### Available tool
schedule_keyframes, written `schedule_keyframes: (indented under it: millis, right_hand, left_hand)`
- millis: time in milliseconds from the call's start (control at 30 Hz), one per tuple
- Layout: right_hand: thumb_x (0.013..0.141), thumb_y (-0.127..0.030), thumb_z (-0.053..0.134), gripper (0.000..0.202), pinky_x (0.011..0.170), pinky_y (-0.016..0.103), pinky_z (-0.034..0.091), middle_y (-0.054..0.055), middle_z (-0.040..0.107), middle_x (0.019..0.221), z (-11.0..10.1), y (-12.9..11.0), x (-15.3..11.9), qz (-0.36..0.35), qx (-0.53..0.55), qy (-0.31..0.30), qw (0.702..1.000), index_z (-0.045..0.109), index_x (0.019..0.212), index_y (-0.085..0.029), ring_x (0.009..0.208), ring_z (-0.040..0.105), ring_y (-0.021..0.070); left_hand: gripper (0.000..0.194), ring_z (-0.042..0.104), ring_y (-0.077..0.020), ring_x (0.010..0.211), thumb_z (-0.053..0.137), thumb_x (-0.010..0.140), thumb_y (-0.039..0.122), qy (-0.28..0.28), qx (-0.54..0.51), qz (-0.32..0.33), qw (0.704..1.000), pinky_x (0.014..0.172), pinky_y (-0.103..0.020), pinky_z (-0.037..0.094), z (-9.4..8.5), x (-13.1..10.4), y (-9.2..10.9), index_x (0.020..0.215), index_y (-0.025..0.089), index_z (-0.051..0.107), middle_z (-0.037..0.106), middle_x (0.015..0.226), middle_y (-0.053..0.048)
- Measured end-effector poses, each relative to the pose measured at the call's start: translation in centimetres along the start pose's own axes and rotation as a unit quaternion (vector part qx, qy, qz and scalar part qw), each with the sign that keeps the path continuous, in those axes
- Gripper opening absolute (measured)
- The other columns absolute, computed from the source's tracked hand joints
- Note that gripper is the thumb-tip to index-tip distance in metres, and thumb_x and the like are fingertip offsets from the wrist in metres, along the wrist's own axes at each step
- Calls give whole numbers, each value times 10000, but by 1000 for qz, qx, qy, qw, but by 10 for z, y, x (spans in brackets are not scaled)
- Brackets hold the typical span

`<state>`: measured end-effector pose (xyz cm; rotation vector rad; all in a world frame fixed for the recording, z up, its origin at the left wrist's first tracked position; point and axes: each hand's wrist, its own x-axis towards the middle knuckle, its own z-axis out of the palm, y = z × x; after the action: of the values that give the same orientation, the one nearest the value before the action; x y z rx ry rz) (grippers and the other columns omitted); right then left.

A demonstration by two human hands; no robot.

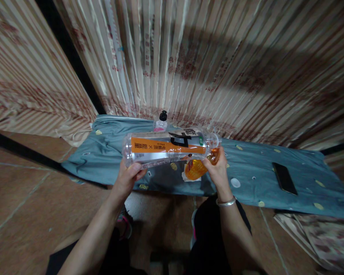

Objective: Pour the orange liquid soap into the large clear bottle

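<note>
A large clear plastic bottle (167, 147) with a silver and orange label lies sideways in the air between my hands. My left hand (129, 175) grips its base end from below. At the neck end, my right hand (218, 166) is closed around the bottle. Just under that neck is a container of orange liquid (195, 170), partly hidden by the large bottle and my right hand; I cannot tell whether the hand touches it. Beneath it lies a white paper piece (186, 177). Behind the large bottle stands a small bottle with a black cap (163, 116).
A teal patterned cloth (246, 164) covers the low bench. On it to the right are a white round cap or disc (235, 183) and a black phone (284, 178). A striped curtain (203, 68) hangs behind, with a dark pole (71, 53) at the left.
</note>
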<state>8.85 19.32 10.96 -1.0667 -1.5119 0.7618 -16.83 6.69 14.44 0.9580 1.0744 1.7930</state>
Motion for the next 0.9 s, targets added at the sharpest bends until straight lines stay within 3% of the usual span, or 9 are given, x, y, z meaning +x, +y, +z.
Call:
schedule_keyframes:
  millis: [900]
  right_hand:
    - [690, -526, 859, 598, 921, 438, 577, 56, 731, 1021, 0, 2, 0, 6, 18, -6, 1000, 591, 1138, -235, 925, 709, 268]
  left_hand:
    - [494, 272, -52, 429, 804, 729, 629, -22, 8, 29, 999, 370, -206, 171, -3, 2, -3, 855, 175, 655, 491, 602, 49]
